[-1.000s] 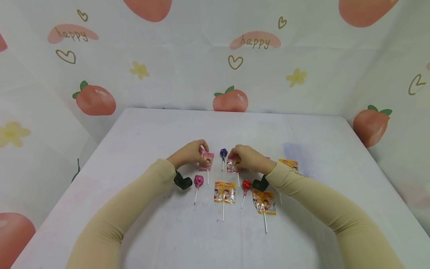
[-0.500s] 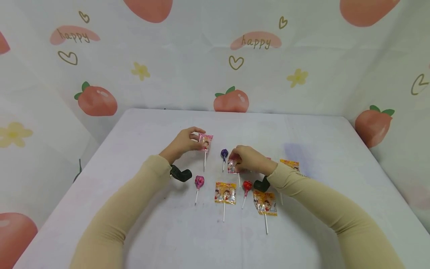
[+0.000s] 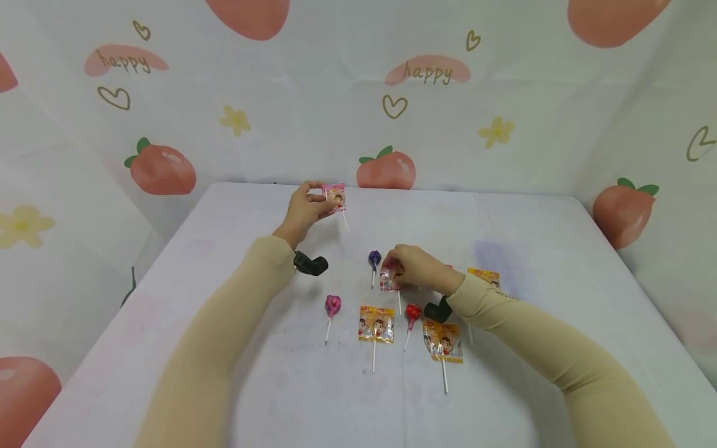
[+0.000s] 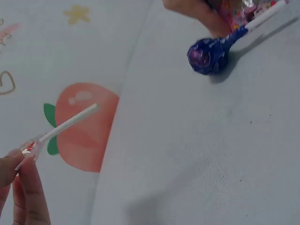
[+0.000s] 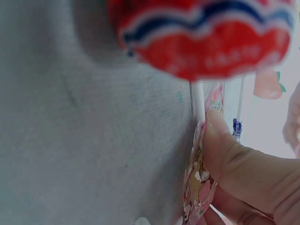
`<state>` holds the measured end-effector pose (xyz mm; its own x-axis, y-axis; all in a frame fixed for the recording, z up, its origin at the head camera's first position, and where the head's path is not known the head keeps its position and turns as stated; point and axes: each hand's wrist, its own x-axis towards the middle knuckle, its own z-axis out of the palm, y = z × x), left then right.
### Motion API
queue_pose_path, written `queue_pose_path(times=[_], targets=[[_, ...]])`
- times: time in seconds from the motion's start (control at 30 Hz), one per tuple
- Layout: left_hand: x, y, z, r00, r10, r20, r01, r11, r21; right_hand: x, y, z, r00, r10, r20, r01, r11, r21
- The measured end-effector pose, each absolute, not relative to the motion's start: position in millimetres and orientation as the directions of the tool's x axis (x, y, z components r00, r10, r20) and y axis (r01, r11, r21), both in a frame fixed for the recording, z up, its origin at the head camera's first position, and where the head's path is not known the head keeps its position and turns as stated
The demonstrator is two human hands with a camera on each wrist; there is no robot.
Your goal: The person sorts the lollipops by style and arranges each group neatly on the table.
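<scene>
My left hand (image 3: 305, 211) pinches a lollipop in a flat pink wrapper (image 3: 334, 195), held up near the table's far edge. Its white stick (image 4: 70, 123) points away from the fingers in the left wrist view. At the table's middle, my right hand (image 3: 417, 267) pinches another pink-wrapped lollipop (image 5: 199, 187) between thumb and fingers, low at the tabletop. Just left of that hand lies a round lollipop in dark blue-purple wrap (image 3: 374, 257). A red round lollipop (image 3: 412, 313) lies below the right hand and looms large in the right wrist view.
Nearer the front lie two orange-wrapped lollipops, one at centre (image 3: 376, 325) and one to its right (image 3: 444, 341). A pink round lollipop (image 3: 333, 305) lies left of them. Another orange wrapper (image 3: 484, 275) is partly hidden by the right sleeve. A patterned cloth wall stands behind the table (image 3: 269, 386).
My left hand has lifted the pink-wrapped lollipop from beside the purple one and carried it up toward the far edge. The right hand has stayed in place.
</scene>
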<state>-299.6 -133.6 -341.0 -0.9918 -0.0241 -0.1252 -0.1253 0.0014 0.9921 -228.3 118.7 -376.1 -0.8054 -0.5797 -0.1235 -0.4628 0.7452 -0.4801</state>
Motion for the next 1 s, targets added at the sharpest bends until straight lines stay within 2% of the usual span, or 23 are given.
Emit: queue_pose_path(times=[0.2, 0.53, 0.73, 1.0], targets=[[-312.4, -127.7, -358.4, -0.977, 0.009, -0.215, -0.215, -0.012, 0.977, -228.0, 119.9, -375.3, -0.809, -0.575, -0.121, -0.459, 0.748, -0.480], [-313.0, -120.2, -388.9, -0.955, 0.024, -0.296, -0.291, 0.125, 0.948, -230.5, 117.7, -378.8, -0.810, -0.571, -0.133, -0.458, 0.758, -0.465], [-314.1, -118.8, -392.6, -0.944, 0.038, -0.327, -0.320, 0.127, 0.939, -230.0, 117.6, -378.0, -0.809, -0.574, -0.127, -0.462, 0.755, -0.465], [-314.4, -122.7, -395.3, -0.946, 0.100, -0.308, -0.256, 0.354, 0.900, -229.4, 116.9, -376.8, -0.810, -0.572, -0.129, -0.463, 0.759, -0.459]])
